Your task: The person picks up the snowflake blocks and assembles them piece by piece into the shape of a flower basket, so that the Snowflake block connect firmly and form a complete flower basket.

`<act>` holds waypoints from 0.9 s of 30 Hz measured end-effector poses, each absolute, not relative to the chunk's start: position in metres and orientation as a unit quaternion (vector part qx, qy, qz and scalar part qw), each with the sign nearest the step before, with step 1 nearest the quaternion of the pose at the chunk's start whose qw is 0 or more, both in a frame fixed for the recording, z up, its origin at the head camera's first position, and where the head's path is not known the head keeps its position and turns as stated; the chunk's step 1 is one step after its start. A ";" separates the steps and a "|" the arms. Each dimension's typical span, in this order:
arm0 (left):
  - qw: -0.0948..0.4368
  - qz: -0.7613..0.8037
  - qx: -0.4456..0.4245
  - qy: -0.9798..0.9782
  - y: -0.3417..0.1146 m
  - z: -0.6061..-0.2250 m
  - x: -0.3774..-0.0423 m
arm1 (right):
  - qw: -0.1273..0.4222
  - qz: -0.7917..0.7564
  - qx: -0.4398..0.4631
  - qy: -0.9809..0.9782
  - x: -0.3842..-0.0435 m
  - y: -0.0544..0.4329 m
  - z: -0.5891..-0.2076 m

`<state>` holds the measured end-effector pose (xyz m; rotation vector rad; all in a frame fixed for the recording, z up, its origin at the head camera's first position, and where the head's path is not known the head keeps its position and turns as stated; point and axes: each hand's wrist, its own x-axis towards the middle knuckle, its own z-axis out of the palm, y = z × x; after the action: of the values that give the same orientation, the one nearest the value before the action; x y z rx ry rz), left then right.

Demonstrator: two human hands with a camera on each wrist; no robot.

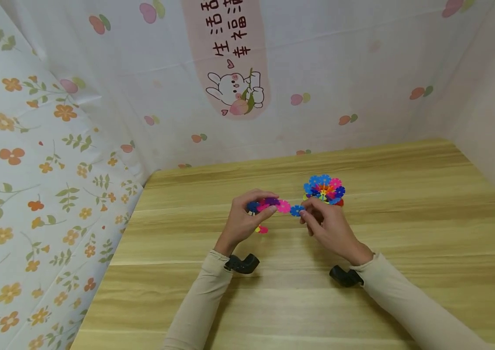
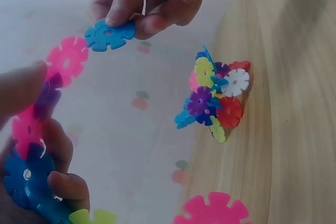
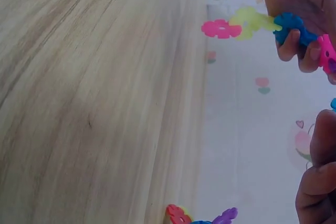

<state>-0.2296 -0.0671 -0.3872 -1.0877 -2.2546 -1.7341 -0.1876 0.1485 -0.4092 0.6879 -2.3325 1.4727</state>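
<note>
My left hand (image 1: pixel 244 216) grips a chain of interlocking plastic snowflake discs between thumb and fingers. In the left wrist view the chain runs from a pink disc (image 2: pixel 68 61) through a purple disc (image 2: pixel 48 97) to dark blue discs (image 2: pixel 27 174) near the fingers. Its other end, a yellow-green disc (image 3: pixel 249 22) and a pink disc (image 3: pixel 221 29), hangs out past the hand in the right wrist view. Thumb and fingertips of my right hand (image 1: pixel 331 227) pinch a single blue disc (image 1: pixel 297 210). That disc's edge is right at the rim of the chain's upper pink disc.
Just beyond the right hand, a many-coloured cluster of joined snowflake discs (image 1: pixel 323 187) stands on the wooden table (image 1: pixel 404 218). Printed cloths hang behind the table (image 1: pixel 339 73) and at its left (image 1: pixel 55 194). Black wrist mounts (image 1: pixel 243 264) sit at both sleeve cuffs.
</note>
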 end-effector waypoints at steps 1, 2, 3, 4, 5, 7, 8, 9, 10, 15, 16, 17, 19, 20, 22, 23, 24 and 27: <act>0.048 -0.568 -0.358 -0.739 -0.067 -0.387 -0.229 | 0.153 0.511 0.241 -0.811 -0.190 0.150 -0.413; 0.047 -0.567 -0.360 -0.739 -0.067 -0.387 -0.229 | 0.157 0.509 0.243 -0.811 -0.191 0.151 -0.417; 0.046 -0.563 -0.364 -0.740 -0.067 -0.387 -0.229 | 0.160 0.507 0.244 -0.811 -0.194 0.152 -0.421; 0.044 -0.559 -0.368 -0.741 -0.067 -0.387 -0.229 | 0.162 0.506 0.246 -0.811 -0.195 0.154 -0.425; 0.044 -0.555 -0.372 -0.743 -0.067 -0.387 -0.230 | 0.166 0.505 0.250 -0.809 -0.196 0.154 -0.426; 0.045 -0.546 -0.379 -0.746 -0.066 -0.388 -0.231 | 0.172 0.505 0.256 -0.806 -0.196 0.155 -0.428; 0.046 -0.543 -0.381 -0.747 -0.066 -0.389 -0.231 | 0.178 0.505 0.258 -0.804 -0.196 0.154 -0.429; 0.049 -0.541 -0.382 -0.747 -0.065 -0.393 -0.233 | 0.184 0.505 0.261 -0.802 -0.194 0.152 -0.425; 0.053 -0.542 -0.381 -0.747 -0.065 -0.398 -0.236 | 0.188 0.505 0.261 -0.801 -0.191 0.150 -0.421; 0.068 -0.553 -0.370 -0.743 -0.061 -0.405 -0.237 | 0.195 0.522 0.251 -0.792 -0.179 0.141 -0.402; 0.067 -0.556 -0.365 -0.744 -0.059 -0.402 -0.234 | 0.194 0.528 0.246 -0.789 -0.178 0.140 -0.403; 0.066 -0.559 -0.360 -0.744 -0.058 -0.399 -0.231 | 0.195 0.534 0.243 -0.786 -0.178 0.140 -0.403; 0.062 -0.570 -0.347 -0.742 -0.055 -0.396 -0.227 | 0.203 0.544 0.236 -0.779 -0.178 0.138 -0.405; 0.058 -0.577 -0.340 -0.740 -0.054 -0.396 -0.227 | 0.207 0.549 0.232 -0.776 -0.177 0.137 -0.405; 0.046 -0.595 -0.329 -0.732 -0.052 -0.398 -0.226 | 0.214 0.559 0.225 -0.769 -0.177 0.136 -0.406; 0.040 -0.604 -0.325 -0.726 -0.051 -0.399 -0.225 | 0.218 0.562 0.226 -0.765 -0.178 0.136 -0.407; 0.034 -0.612 -0.321 -0.722 -0.050 -0.400 -0.225 | 0.220 0.565 0.226 -0.763 -0.178 0.136 -0.408; 0.023 -0.629 -0.313 -0.711 -0.050 -0.402 -0.224 | 0.217 0.574 0.228 -0.756 -0.184 0.138 -0.418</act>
<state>-0.2245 -0.0496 -0.4023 -0.9700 -2.2032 -1.9473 -0.1839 0.1382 -0.4175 0.6308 -2.0948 1.5912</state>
